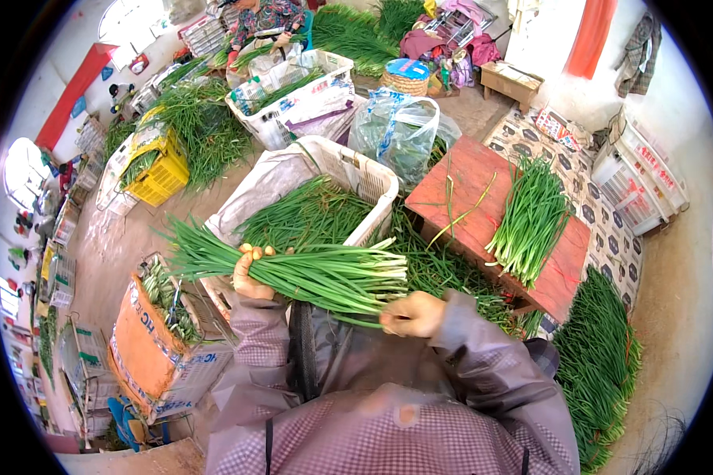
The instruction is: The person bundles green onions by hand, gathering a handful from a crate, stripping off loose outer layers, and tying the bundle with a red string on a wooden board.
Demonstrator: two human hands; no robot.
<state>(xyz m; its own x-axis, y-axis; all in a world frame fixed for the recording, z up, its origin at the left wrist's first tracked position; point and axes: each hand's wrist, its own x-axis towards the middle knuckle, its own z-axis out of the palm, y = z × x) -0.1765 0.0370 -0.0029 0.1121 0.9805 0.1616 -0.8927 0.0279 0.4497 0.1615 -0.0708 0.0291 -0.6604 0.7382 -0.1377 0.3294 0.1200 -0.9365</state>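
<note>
The person's left grip (pixel 251 273) is clamped around a bunch of long green stalks (pixel 329 275), fingers wrapped over the leafy part. The right grip (pixel 414 315) is at the pale stem ends, its fingers curled inward; whether they pinch a stalk cannot be told. The bunch lies crosswise in front of the person's body, leaf tips to the left and pale ends to the right. Just beyond it stands a white crate (pixel 386 184) with loose greens (pixel 313 210) inside. To the right, a second bundle (pixel 533 218) lies on a low red surface (pixel 467 170), with a few stray stalks beside it. A clear plastic bag (pixel 396 134) stands behind the crate. Farther right, a long heap of greens (pixel 598 372) lies on the floor. To the left are an orange-sided container (pixel 139 348) and, farther back, a yellow crate (pixel 162 170). Near the top edge, a co-worker (pixel 271 20) sits by more greens.
</note>
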